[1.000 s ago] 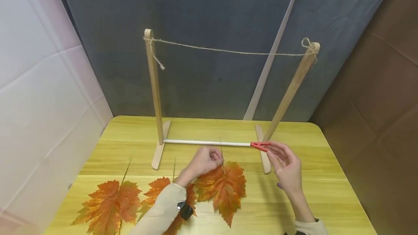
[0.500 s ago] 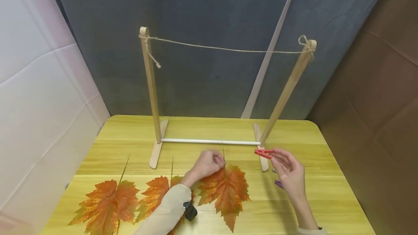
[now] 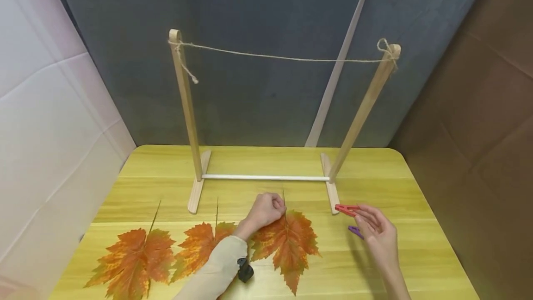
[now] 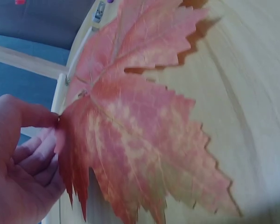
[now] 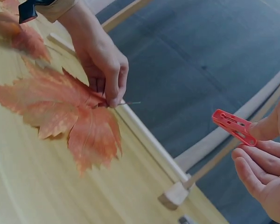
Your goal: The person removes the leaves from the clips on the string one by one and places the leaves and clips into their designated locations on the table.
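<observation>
My left hand (image 3: pixel 266 212) pinches an orange maple leaf (image 3: pixel 291 244) by its thin stem, just above the blade. In the left wrist view the leaf (image 4: pixel 135 116) spreads out beside the thumb and fingertips. On the right, my right hand (image 3: pixel 381 235) holds a red clothespin (image 3: pixel 346 209) between thumb and fingers, its nose pointing left. The right wrist view shows this clothespin (image 5: pixel 232 126) raised, apart from the leaf. Below it on the table lies a purple clothespin (image 3: pixel 356 232).
Two more maple leaves lie to the left, one far left (image 3: pixel 135 260) and a middle leaf (image 3: pixel 197 244) partly behind my left sleeve. Behind them stands a wooden frame with a left post (image 3: pixel 186 105), a right post (image 3: pixel 364 115), a string (image 3: pixel 266 55) across the top and a white rod (image 3: pixel 262 178) below.
My right hand has moved right and toward me with the red clothespin, uncovering more of the purple one. My left hand keeps its pinch on the leaf stem. The head view has shifted slightly.
</observation>
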`<state>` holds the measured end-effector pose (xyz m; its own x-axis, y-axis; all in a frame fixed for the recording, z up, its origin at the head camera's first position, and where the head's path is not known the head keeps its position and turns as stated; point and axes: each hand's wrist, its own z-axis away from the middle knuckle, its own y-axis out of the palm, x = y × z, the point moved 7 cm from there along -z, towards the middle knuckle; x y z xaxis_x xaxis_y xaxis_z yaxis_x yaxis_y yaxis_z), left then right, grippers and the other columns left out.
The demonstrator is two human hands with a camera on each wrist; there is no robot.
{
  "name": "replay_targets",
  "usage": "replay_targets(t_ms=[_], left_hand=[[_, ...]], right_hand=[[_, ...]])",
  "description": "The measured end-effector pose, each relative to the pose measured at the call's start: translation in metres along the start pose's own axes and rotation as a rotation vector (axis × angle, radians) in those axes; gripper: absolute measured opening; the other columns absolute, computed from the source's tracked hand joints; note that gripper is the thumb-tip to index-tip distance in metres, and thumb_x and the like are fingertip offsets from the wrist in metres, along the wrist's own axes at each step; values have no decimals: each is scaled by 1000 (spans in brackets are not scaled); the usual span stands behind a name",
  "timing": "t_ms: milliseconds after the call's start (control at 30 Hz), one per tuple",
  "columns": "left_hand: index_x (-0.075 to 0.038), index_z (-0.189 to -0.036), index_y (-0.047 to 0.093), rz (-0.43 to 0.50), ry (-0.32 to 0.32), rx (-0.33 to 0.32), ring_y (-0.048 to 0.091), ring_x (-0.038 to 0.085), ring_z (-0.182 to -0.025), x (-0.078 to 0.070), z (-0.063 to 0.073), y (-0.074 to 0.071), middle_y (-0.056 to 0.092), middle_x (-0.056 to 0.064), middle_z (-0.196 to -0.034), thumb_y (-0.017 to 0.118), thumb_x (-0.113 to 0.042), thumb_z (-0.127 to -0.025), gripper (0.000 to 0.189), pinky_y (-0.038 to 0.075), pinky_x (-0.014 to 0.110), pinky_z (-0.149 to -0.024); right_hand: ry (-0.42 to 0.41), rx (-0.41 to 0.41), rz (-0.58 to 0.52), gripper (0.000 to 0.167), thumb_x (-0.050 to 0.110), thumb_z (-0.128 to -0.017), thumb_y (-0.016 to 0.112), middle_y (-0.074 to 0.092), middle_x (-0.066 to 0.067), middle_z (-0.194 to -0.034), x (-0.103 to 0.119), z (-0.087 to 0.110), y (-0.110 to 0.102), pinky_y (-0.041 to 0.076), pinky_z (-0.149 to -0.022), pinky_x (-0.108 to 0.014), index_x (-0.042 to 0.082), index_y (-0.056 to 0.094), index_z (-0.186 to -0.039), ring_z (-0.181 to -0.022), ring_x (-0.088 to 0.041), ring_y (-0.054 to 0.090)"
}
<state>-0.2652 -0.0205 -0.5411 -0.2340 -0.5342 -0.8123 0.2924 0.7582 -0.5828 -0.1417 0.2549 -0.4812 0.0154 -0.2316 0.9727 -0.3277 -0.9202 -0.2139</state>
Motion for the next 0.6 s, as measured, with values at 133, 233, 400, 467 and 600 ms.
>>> replay_targets(t_ms=[133,233,400,467,600], left_hand=[[-7,-80,71,5,-44,2,56,7,-58,1,0,3,65,-2,-66,70,-9,-88,8,49,22,-57],[-7,-80,70,13,-69,4,54,8,-55,2,1,5,62,-2,-64,69,-7,-87,8,47,22,-54],[-6,-79,70,12,-73,-2,50,9,-53,1,3,7,59,-2,-61,67,-5,-86,8,44,22,-52],[-6,-79,70,12,-73,0,50,9,-53,2,3,8,59,-2,-61,67,-5,-86,8,43,23,-51],[-7,-79,69,10,-81,3,50,8,-53,2,3,11,59,-3,-61,66,-5,-87,9,43,22,-52]], right_hand=[[28,14,48,37,1,-94,68,72,15,-106,-12,4,-6,54,-88,-15,-8,59,-129,-98,2,69],[41,31,101,36,3,-95,68,73,9,-108,-20,8,-11,54,-87,-15,-6,60,-128,-98,4,68],[60,51,157,35,2,-95,67,73,-15,-116,-33,16,-18,53,-86,-12,-6,60,-129,-96,7,66],[70,63,171,35,2,-95,67,72,-19,-116,-39,18,-20,53,-86,-12,-6,61,-128,-96,7,66],[141,100,216,35,5,-96,67,71,-22,-119,-52,25,-23,52,-86,-11,-6,60,-129,-94,7,65]])
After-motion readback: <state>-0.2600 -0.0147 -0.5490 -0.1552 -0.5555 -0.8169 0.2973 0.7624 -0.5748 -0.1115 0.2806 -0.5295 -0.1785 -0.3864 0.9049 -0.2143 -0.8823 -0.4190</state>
